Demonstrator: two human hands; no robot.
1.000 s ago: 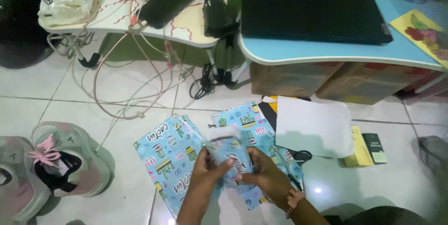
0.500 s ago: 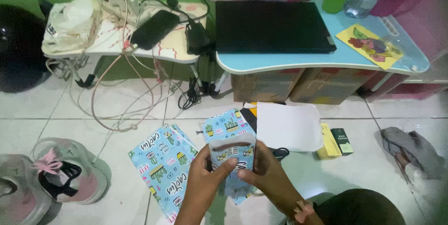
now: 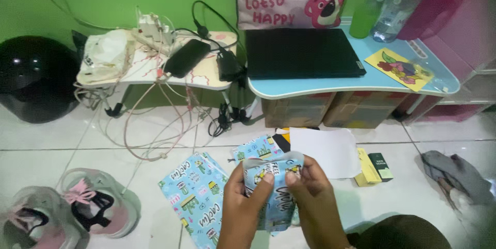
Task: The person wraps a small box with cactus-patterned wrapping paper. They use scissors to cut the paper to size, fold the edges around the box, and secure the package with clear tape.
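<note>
A blue patterned pouch (image 3: 274, 187) is being gripped at its open top edge by both hands, above the white tiled floor (image 3: 408, 197). The left hand (image 3: 243, 205) is being closed on the pouch's left side, its thumb (image 3: 266, 181) pressed over the front of the rim. The right hand (image 3: 312, 197) is being closed on the right side, its thumb (image 3: 293, 177) pinched against the rim while the other fingers are curled behind. The mouth of the pouch is being held slightly parted between the two thumbs.

More blue patterned pouches (image 3: 199, 197) are being left flat on the floor just left of the held pouch and behind it. A white sheet (image 3: 328, 151) is lying to its right, with a yellow box (image 3: 366, 169) and a dark green box (image 3: 381, 166) beyond. Pink and grey shoes (image 3: 82, 207) are sitting well to its left. A closed black laptop (image 3: 299, 52) is resting on a light blue table (image 3: 361, 84) beyond the pouch.
</note>
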